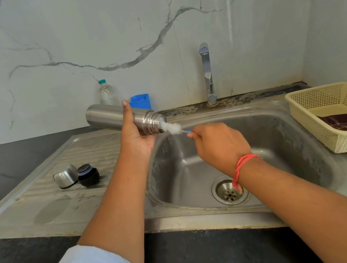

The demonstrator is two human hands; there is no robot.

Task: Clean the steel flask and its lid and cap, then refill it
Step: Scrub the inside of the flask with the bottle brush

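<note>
Fingers (197, 132), right hand (220, 145): pinch brush (171, 128) | left hand (135, 136) grips flask (105, 115) | bristles at mouth over sink (278, 140)

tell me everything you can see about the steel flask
The steel flask is a brushed-metal cylinder held nearly level in the air, base to the left, open mouth to the right and slightly lower, over the sink edge. Ridged threads ring its neck. The left hand grips it from below, thumb up its side. A white bottle brush pokes into its mouth.
</note>
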